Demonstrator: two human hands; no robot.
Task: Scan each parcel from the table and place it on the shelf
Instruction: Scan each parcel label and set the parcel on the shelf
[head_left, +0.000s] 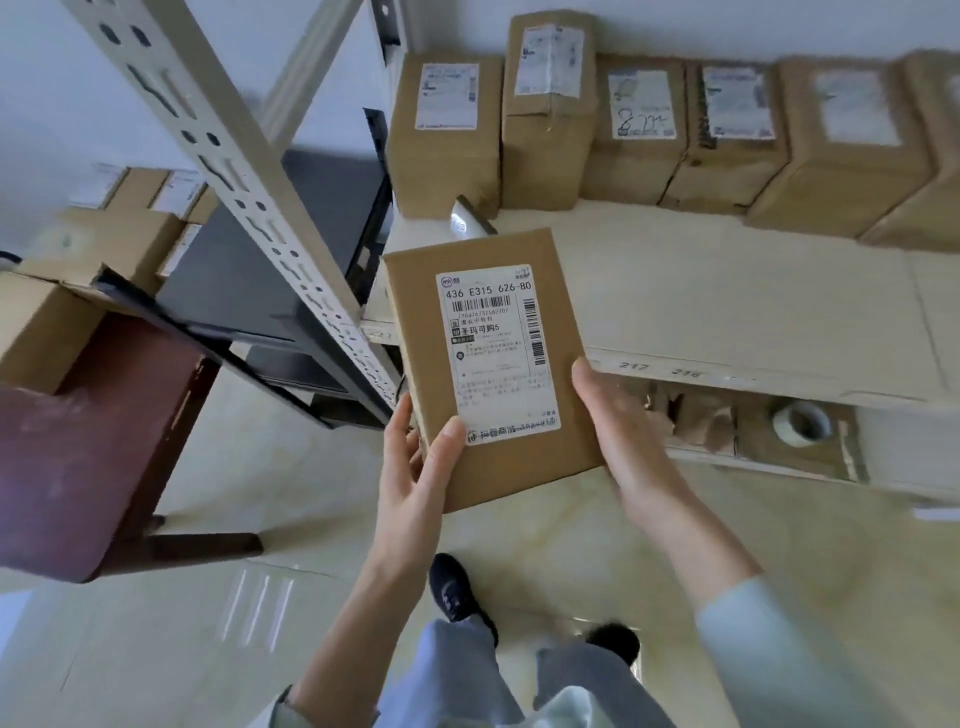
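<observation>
I hold a flat brown cardboard parcel (493, 364) with a white shipping label facing up, in front of the shelf board (727, 312). My left hand (421, 457) grips its lower left corner, thumb on top near the label's edge. My right hand (618, 421) holds the right edge, thumb on top and fingers underneath. The parcel's far end hangs over the shelf's front left corner. A small grey-white scanner (467, 221) peeks out just beyond the parcel, on the shelf.
Several labelled brown boxes (639, 130) stand in a row along the back of the shelf. A perforated metal upright (249, 208) slants at left. A dark red table (93, 441) with more boxes (78, 291) stands at left. A tape roll (802, 423) lies on the lower shelf.
</observation>
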